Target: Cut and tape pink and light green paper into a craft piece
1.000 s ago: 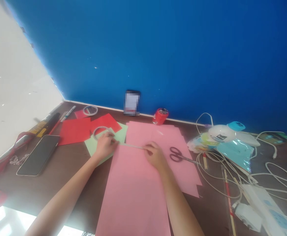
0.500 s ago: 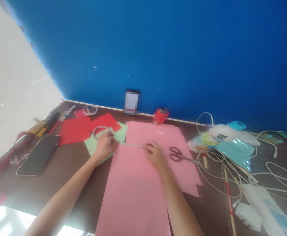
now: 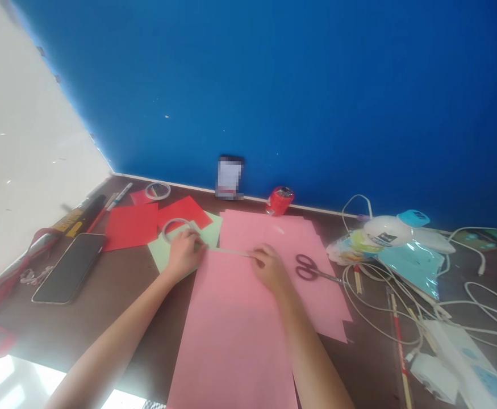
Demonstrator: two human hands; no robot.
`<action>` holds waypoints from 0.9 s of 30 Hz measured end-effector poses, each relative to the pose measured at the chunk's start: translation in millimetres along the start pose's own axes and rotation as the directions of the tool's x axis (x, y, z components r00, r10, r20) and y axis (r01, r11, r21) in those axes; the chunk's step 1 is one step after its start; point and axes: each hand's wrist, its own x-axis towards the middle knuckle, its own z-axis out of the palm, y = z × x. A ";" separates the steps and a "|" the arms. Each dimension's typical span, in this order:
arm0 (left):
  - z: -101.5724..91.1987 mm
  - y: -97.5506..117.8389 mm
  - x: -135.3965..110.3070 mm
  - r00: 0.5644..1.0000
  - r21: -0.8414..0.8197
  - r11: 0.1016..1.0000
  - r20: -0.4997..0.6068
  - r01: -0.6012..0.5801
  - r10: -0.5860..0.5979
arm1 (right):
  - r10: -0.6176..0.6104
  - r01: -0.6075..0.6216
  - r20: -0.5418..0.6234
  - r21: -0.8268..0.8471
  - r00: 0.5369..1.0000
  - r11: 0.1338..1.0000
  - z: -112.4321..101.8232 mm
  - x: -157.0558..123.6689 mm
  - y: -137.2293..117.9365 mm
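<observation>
My left hand (image 3: pixel 183 251) is closed on a roll of clear tape (image 3: pixel 175 225), which rests over a pale green sheet (image 3: pixel 209 230). A strip of tape (image 3: pixel 230 252) stretches from the roll to my right hand (image 3: pixel 270 269), whose fingers pinch its free end. The strip runs along the top edge of a large pink sheet (image 3: pixel 235 324) that lies in front of me, overlapping another pink sheet (image 3: pixel 274 233). Scissors with dark red handles (image 3: pixel 312 270) lie just right of my right hand.
On the brown table (image 3: pixel 116 284) are red papers (image 3: pixel 132 224), a phone (image 3: pixel 69 267), a second tape roll (image 3: pixel 157 191), pens (image 3: pixel 118 196), a red can (image 3: pixel 279 200), and at right white cables (image 3: pixel 380 307), a power strip (image 3: pixel 465 358) and blue packaging (image 3: pixel 410 258). A blue wall rises behind.
Both hands hold nearly the same pose with the tape strip taut between them. Only the view has shifted slightly.
</observation>
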 end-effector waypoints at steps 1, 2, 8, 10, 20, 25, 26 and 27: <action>0.5 1.1 -1.8 1.000 0.013 1.000 -0.014 0.003 -0.003 | 0.000 0.000 -0.001 0.001 1.000 1.000 -0.1 0.1 -0.2; 1.0 2.5 -3.9 1.000 0.030 1.000 -0.026 0.001 -0.001 | -0.001 0.001 -0.003 0.001 1.000 1.000 -0.2 0.2 -0.4; 1.9 15.5 -17.5 0.982 0.208 0.960 0.020 -0.188 0.187 | -0.012 0.012 -0.007 -0.001 1.000 1.000 -0.5 0.7 -1.4; 1.4 19.9 -20.7 0.967 0.249 0.935 0.072 -0.254 0.244 | -0.015 0.015 -0.009 -0.004 1.000 1.000 -0.3 0.6 -1.4; 10.9 36.5 -43.9 0.964 0.338 0.903 0.101 -0.265 0.245 | -0.017 0.017 -0.019 -0.003 1.000 1.000 -0.1 0.6 -2.0; 14.1 38.5 -52.1 0.974 0.333 0.915 0.049 -0.226 0.223 | -0.024 0.024 -0.013 -0.007 1.000 1.000 0.9 0.1 -0.2; 14.2 38.4 -52.1 0.975 0.332 0.917 0.043 -0.221 0.219 | -0.025 0.024 -0.016 -0.009 1.000 1.000 1.0 -0.1 0.0; 14.4 38.6 -52.1 0.976 0.331 0.919 0.039 -0.213 0.213 | -0.024 0.024 -0.020 -0.009 0.999 1.000 1.0 -0.2 0.2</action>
